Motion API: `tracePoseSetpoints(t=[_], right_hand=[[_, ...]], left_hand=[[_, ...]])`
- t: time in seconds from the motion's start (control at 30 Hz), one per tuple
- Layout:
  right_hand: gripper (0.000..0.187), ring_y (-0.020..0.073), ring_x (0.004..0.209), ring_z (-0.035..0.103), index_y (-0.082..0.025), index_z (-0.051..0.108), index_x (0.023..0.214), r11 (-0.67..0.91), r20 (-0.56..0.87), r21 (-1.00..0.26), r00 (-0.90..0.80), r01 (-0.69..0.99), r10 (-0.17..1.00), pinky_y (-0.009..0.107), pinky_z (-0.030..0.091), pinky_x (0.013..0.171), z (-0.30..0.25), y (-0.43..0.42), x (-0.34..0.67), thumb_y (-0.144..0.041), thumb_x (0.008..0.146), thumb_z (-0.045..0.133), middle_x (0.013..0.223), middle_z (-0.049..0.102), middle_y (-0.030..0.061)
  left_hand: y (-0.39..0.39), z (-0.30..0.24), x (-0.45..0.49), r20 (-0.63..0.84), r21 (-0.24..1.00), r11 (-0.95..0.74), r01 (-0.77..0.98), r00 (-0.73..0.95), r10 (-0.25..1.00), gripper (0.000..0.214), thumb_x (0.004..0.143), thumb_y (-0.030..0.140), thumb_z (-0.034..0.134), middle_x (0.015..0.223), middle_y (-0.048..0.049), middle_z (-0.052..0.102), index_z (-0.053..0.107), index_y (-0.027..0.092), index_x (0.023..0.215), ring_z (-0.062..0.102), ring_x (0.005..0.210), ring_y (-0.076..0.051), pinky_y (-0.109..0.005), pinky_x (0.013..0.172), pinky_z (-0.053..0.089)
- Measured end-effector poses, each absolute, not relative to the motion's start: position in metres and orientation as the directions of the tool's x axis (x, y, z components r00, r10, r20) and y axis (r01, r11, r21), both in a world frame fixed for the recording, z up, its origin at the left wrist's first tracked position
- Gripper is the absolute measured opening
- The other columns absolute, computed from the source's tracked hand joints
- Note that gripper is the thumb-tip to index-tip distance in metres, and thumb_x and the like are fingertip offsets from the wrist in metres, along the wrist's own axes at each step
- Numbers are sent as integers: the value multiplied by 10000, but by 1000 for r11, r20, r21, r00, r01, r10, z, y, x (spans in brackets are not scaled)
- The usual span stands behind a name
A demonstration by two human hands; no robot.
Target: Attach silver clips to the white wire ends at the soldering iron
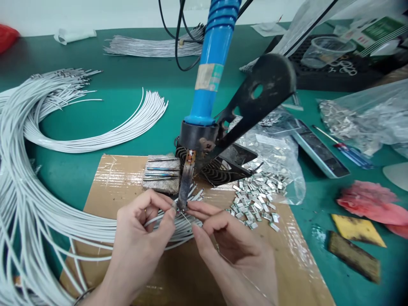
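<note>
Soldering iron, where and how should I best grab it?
Probably by the smooth blue handle above the tape, from the near side: it stands tilted, the bracket crowds its lower right, a cable loops on its left, and the metal barrel, possibly hot, points down.

On the right of the green desk point(318, 187), a phone-like device point(321, 148) is laid near a blue-handled screwdriver point(353, 155). Closer to the front, a crumpled pink sheet point(366, 199) is seen beside a yellow pad point(357, 229) smudged with black, and just before that a dark brown pad point(353, 257) is placed. At the back right, a clear plastic cup point(330, 51) is held in a black tray point(338, 81). At the far left, a red object point(7, 38) is partly cut off from view.
</note>
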State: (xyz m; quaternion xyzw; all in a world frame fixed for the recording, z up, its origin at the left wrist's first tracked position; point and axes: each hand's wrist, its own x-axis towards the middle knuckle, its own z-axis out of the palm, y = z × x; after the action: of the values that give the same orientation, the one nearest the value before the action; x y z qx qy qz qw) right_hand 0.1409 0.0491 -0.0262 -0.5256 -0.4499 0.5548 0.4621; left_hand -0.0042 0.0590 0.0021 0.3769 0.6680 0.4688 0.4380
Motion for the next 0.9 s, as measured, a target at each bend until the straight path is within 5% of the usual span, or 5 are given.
tracePoseSetpoints(t=[0.13, 0.9], right_hand=[[208, 212, 1050, 775, -230, 659, 681, -145, -143, -989, -40, -42, 989, 251, 619, 878, -28, 51, 141, -217, 873, 739, 1140, 800, 44], [231, 226, 990, 774, -224, 638, 634, -190, -196, -976, 47, -105, 979, 304, 613, 877, -20, 48, 133, -222, 837, 748, 1072, 803, 68]], left_hand=[[60, 1, -5, -249, 951, 293, 95, -322, 913, 126, 723, 206, 718, 716, -21, 704, 646, 160, 631, 505, 525, -87, -175, 471, 382], [56, 1, -7, -236, 949, 289, 126, -323, 917, 135, 749, 211, 710, 691, -3, 697, 640, 182, 637, 440, 495, -84, -199, 439, 306]])
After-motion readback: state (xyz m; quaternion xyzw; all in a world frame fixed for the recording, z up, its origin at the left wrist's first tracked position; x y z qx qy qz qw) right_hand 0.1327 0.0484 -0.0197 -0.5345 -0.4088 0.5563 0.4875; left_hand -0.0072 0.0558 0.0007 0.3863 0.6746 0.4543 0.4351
